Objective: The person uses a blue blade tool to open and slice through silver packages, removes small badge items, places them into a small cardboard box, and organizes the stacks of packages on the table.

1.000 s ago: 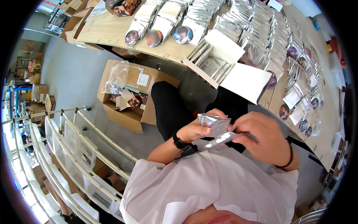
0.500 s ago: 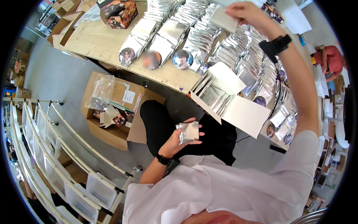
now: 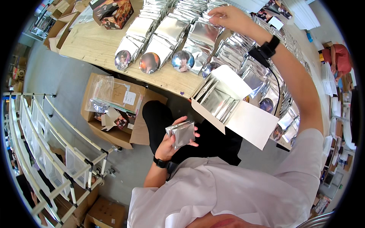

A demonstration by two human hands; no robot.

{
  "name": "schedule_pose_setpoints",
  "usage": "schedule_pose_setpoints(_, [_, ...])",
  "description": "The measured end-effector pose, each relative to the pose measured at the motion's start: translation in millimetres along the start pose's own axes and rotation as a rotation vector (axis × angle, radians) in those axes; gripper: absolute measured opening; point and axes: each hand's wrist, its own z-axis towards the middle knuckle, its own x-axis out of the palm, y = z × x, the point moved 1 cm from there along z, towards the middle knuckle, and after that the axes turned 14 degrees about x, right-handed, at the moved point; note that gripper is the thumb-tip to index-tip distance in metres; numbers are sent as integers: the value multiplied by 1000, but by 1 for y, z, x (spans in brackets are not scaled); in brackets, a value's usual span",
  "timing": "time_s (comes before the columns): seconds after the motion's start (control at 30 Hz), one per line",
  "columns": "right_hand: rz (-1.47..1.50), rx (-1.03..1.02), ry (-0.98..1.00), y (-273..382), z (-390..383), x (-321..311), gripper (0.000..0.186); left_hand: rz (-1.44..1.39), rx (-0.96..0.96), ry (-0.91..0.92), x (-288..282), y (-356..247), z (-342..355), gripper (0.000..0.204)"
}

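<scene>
My left hand (image 3: 166, 147) holds a small stack of silver foil packets (image 3: 184, 133) above my lap, its fingers wrapped around the edges. Stretched over the table, my right hand (image 3: 232, 19) has its fingers apart, with nothing visible in them. Just below its fingertips, a silver packet (image 3: 204, 34) lies on the third row of overlapping packets. Round picture badges mark the near ends of the rows, including one badge (image 3: 183, 61) at the third row. At the table's front edge, an open white box (image 3: 251, 121) contains several upright foil packets.
A dark printed box (image 3: 113, 14) stands at the table's far left. Below the table, an open cardboard carton (image 3: 110, 136) contains plastic wrap and smaller boxes. A pipe-frame rack (image 3: 57, 152) with bins is on the left. Another person (image 3: 339, 60) works at far right.
My right hand has moved left and slightly down, and the packet it held now lies on the third row. My left hand has shifted slightly left, still with its stack.
</scene>
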Motion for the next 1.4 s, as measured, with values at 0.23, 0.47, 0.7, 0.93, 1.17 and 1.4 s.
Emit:
schedule_pose_setpoints(0.23, [542,153,-30,56,-139,-97,34,-80,59,23,17,1,-7,105])
schedule_pose_setpoints(0.47, [251,-313,117,129,-359,-100,30,65,-93,314,36,-11,-27,116])
schedule_pose_setpoints(0.7, [251,-334,-27,178,-386,61,30,291,-164,515,62,1,-27,123])
schedule_pose_setpoints(0.93, [400,-266,169,171,-391,84,19,32,-240,288,67,23,-53,126])
schedule_pose_setpoints(1.17, [456,-123,33,159,-405,69,10,-42,-237,251,60,59,-74,124])
schedule_pose_setpoints(1.4, [399,-227,91,144,-421,67,20,-12,-313,273,70,61,-73,122])
